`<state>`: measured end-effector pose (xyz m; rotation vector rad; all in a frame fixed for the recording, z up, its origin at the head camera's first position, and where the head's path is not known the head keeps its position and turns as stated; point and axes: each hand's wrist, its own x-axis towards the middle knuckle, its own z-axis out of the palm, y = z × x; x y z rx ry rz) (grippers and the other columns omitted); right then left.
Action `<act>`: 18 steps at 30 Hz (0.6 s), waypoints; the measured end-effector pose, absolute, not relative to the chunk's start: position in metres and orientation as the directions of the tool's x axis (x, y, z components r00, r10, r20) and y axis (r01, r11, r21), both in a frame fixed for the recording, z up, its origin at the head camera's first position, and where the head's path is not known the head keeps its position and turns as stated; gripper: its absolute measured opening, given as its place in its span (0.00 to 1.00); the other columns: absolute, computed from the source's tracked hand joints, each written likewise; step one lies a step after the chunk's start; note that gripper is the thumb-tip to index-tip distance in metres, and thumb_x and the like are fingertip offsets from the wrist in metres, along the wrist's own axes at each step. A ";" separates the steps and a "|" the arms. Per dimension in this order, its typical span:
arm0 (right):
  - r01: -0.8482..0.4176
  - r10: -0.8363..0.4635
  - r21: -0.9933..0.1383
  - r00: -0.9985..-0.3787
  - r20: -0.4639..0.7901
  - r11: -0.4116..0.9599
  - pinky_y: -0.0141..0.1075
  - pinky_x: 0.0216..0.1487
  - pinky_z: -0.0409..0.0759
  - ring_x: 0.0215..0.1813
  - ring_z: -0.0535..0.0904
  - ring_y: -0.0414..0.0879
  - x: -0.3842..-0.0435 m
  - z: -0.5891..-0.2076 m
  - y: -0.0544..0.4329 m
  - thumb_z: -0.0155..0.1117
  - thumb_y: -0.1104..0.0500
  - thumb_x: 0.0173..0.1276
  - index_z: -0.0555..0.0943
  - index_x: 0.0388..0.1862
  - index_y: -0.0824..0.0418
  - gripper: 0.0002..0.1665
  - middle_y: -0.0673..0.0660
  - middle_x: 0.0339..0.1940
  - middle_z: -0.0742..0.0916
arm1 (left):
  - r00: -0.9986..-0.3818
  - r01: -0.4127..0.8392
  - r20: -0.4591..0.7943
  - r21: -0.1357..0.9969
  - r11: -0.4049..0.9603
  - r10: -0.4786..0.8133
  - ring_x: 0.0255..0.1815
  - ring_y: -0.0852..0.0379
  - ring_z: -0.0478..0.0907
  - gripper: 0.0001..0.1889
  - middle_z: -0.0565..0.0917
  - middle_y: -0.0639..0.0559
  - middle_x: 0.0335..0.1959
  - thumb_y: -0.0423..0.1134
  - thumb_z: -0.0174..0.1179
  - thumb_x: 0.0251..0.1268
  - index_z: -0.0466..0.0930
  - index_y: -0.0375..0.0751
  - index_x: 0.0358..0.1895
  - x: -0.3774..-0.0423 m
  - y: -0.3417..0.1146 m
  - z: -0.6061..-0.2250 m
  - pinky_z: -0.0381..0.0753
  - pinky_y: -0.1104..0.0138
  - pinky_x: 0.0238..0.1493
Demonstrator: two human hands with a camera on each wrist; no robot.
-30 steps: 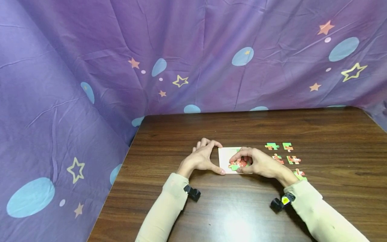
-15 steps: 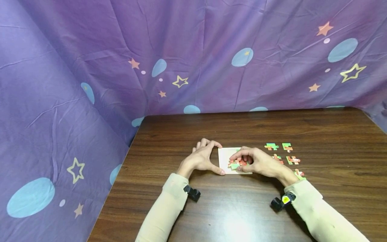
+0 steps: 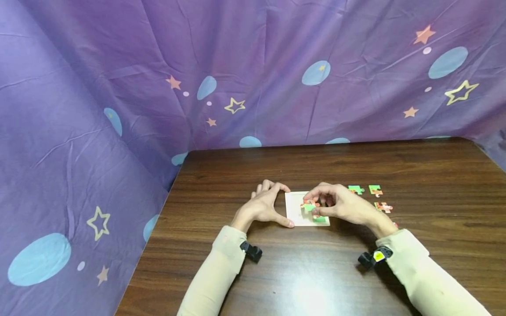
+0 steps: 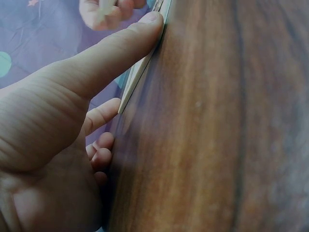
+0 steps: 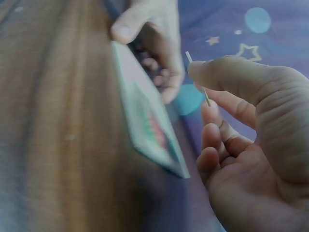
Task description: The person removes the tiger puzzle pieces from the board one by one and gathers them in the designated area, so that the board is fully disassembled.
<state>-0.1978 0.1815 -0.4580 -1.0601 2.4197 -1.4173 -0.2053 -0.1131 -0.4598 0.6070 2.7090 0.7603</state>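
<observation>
In the head view, my left hand (image 3: 264,206) spans the left edge of a square, pale puzzle board (image 3: 292,206). Its thumb rests at the near corner and its index finger touches the far corner, both fairly straight. My right hand (image 3: 344,204) pinches a green and red jigsaw piece (image 3: 308,207) between thumb and fingers, above the board. The right wrist view shows that piece edge-on as a thin sliver (image 5: 207,97), apart from the board. At the board's near right corner sits a green and red patch of puzzle (image 3: 321,219), partly hidden by the right hand.
Loose jigsaw pieces lie on the brown wooden table (image 3: 253,272) to the right: a green one (image 3: 356,189), a green and orange one (image 3: 375,189) and a red and white one (image 3: 384,206). Another is mostly covered by the right wrist. A purple curtain (image 3: 276,52) hangs behind.
My right hand has moved up and slightly right, lifting the jigsaw piece off the board and showing the patch at the near right corner. The left hand stays put.
</observation>
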 end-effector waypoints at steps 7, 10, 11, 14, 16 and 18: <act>-0.443 -0.566 -0.848 -0.794 0.220 0.291 0.34 0.41 0.80 0.43 0.81 0.46 -0.197 -0.433 0.196 0.78 0.67 0.74 0.89 0.61 0.56 0.19 0.57 0.49 0.89 | -0.882 0.312 -0.134 0.554 0.772 0.453 0.69 0.48 0.62 0.55 0.65 0.48 0.72 0.64 0.91 0.43 0.71 0.64 0.77 -0.210 -0.114 -0.466 0.65 0.54 0.68; -0.449 -0.545 -0.835 -0.807 0.227 0.318 0.34 0.40 0.81 0.45 0.81 0.46 -0.196 -0.424 0.204 0.77 0.66 0.75 0.89 0.62 0.54 0.19 0.57 0.50 0.89 | -0.878 0.314 -0.148 0.537 0.783 0.454 0.69 0.49 0.63 0.54 0.65 0.49 0.73 0.64 0.90 0.45 0.70 0.64 0.77 -0.205 -0.114 -0.457 0.65 0.55 0.68; -0.450 -0.540 -0.831 -0.811 0.226 0.327 0.35 0.36 0.82 0.43 0.82 0.45 -0.195 -0.421 0.207 0.77 0.65 0.75 0.89 0.63 0.54 0.20 0.57 0.50 0.88 | -0.879 0.313 -0.149 0.536 0.784 0.453 0.70 0.49 0.63 0.54 0.65 0.49 0.73 0.64 0.90 0.44 0.70 0.64 0.77 -0.205 -0.114 -0.457 0.65 0.56 0.68; -0.490 -0.521 -0.786 -0.814 0.258 0.376 0.35 0.33 0.81 0.42 0.82 0.44 -0.194 -0.413 0.216 0.78 0.65 0.75 0.89 0.63 0.50 0.21 0.54 0.49 0.88 | -0.879 0.313 -0.151 0.535 0.785 0.453 0.69 0.50 0.63 0.54 0.65 0.49 0.73 0.64 0.91 0.44 0.70 0.64 0.77 -0.205 -0.114 -0.457 0.65 0.56 0.68; -0.501 -0.504 -0.774 -0.818 0.277 0.387 0.34 0.35 0.81 0.42 0.82 0.44 -0.193 -0.409 0.223 0.78 0.65 0.74 0.89 0.62 0.50 0.21 0.53 0.50 0.89 | -0.878 0.312 -0.153 0.535 0.785 0.453 0.69 0.50 0.62 0.54 0.65 0.49 0.72 0.64 0.91 0.44 0.70 0.64 0.77 -0.205 -0.114 -0.457 0.65 0.56 0.67; -0.512 -0.484 -0.761 -0.822 0.299 0.400 0.33 0.40 0.80 0.45 0.83 0.44 -0.192 -0.405 0.230 0.78 0.66 0.74 0.90 0.62 0.50 0.21 0.52 0.51 0.90 | -0.879 0.311 -0.152 0.536 0.785 0.452 0.69 0.49 0.63 0.55 0.65 0.49 0.72 0.64 0.91 0.44 0.70 0.64 0.77 -0.205 -0.114 -0.457 0.65 0.56 0.67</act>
